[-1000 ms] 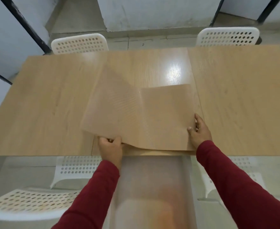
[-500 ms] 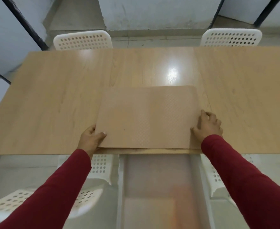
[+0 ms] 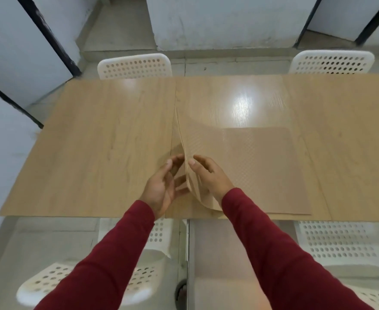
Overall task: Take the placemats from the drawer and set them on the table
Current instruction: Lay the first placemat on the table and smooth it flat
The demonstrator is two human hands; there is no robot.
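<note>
Placemats [image 3: 257, 166] — tan, textured stack at the near edge of the wooden surface [image 3: 94, 142], left side peeled upward. Left hand [image 3: 164, 186]: fingers loosely spread against the raised edge, grip uncertain. Right hand [image 3: 208, 175]: thumb and fingers pinching the lifted mat. 4 white perforated chairs [image 3: 134, 66] around.

Across from me stand two white perforated chairs [image 3: 134, 66] [image 3: 331, 62]; two more [image 3: 90, 285] [image 3: 338, 245] sit on my side. Grey floor [image 3: 117, 32] beyond.
</note>
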